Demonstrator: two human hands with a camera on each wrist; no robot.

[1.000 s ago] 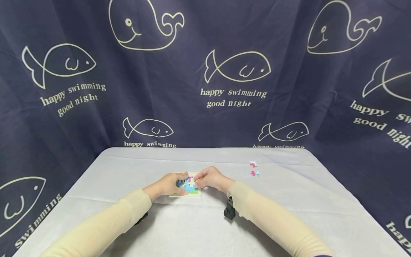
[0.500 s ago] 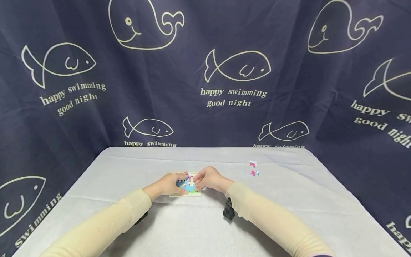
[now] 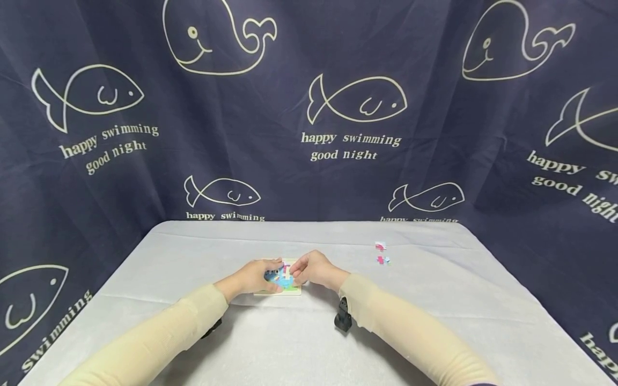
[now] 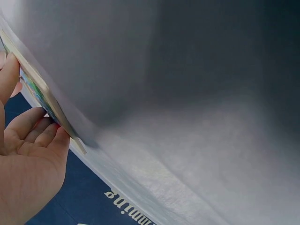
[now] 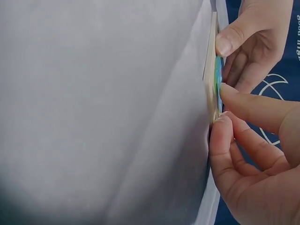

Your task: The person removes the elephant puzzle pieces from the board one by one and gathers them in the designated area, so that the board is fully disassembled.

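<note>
Nearest the left of the puzzle board (image 3: 289,293), my left sleeve (image 3: 154,332) slopes up towards it, its lower end cut off, with a black device (image 3: 213,328) mostly hidden beneath the cuff. My left hand (image 3: 252,277) holds the board across its left part, thumb at the near side and fingertips at the far side; my palm and fingers hide much of the picture there. The board itself lies on the grey tablecloth (image 3: 270,348), and between my hands I make out blue, a little green, some pink and a pale patch too small to read. At the board's right edge is my right hand (image 3: 316,267), fingers bent, the thumb on the picture and the index fingertip at the edge; I cannot tell whether they pinch a piece or only press, since my fingers cover the spot. Nearer me than the board and to its right, another black device (image 3: 343,315) hangs under that wrist. Well right of the board and farther off lie a pink-and-white piece (image 3: 381,246) and, just nearer, some pink-and-blue pieces (image 3: 381,260), too small to count surely.
</note>
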